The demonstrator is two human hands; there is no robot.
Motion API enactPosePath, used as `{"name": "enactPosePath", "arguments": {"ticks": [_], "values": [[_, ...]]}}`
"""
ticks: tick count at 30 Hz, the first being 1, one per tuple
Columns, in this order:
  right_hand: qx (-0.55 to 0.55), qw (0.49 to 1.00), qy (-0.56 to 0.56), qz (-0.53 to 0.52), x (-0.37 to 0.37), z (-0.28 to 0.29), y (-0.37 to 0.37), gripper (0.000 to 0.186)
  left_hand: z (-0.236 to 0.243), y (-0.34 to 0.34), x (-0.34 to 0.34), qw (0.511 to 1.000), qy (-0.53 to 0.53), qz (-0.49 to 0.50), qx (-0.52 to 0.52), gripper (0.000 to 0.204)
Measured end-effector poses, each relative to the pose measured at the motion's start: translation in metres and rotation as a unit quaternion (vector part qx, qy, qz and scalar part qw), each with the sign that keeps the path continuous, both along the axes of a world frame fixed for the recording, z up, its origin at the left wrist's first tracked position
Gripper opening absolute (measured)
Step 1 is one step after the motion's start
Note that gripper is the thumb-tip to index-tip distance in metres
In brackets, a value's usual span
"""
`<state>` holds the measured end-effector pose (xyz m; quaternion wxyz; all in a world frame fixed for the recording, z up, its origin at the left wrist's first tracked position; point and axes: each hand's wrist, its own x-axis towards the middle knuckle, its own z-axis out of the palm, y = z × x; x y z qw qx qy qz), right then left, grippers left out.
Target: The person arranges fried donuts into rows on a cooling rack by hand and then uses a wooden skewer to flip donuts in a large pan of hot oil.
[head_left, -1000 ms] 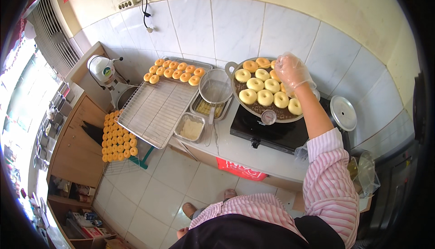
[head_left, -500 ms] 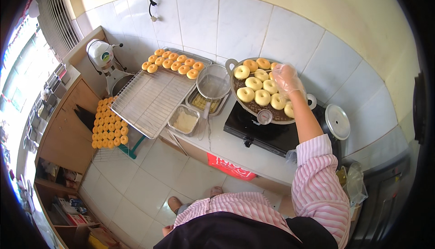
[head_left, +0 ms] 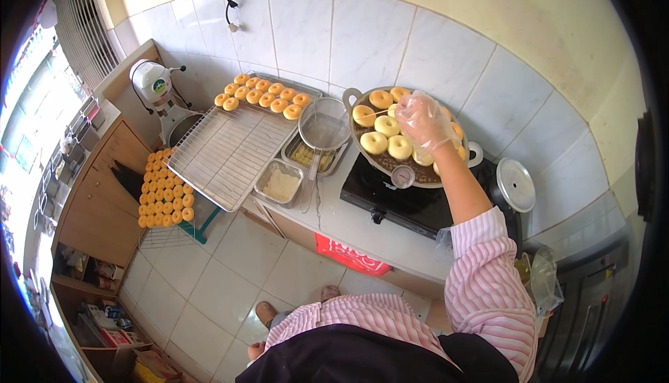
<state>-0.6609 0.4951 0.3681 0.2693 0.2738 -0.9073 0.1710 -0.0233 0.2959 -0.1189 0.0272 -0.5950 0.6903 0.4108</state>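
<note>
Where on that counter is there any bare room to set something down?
Most of the wire rack is bare below its row of doughnuts. A counter strip lies between small tray and stove. The pan under the right hand is crowded.

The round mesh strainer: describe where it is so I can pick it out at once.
Start at the black stove under the wide frying pan of pale doughnuts, where the gloved right hand reaches. Just left of the pan, the strainer rests over a steel tray. It is the only round wire-mesh bowl with a long handle; the neighbouring cooling rack is flat and rectangular.
</note>
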Motion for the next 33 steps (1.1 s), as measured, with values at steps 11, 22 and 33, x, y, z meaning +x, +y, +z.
{"name": "enactPosePath", "arguments": {"ticks": [11, 22, 33], "values": [[-0.033, 0.997, -0.050, -0.057, -0.005, 0.017, 0.045, 0.024, -0.002, 0.011, -0.001, 0.999, -0.033, 0.038, -0.006, 0.029], [0.067, 0.991, -0.039, -0.105, -0.022, -0.033, 0.053, 0.021, 0.002, -0.005, -0.007, 1.000, -0.003, -0.018, 0.019, 0.029], [0.004, 0.995, 0.029, -0.092, -0.024, -0.020, 0.064, 0.022, -0.001, -0.006, -0.010, 0.999, -0.012, -0.029, 0.006, 0.030]]}}
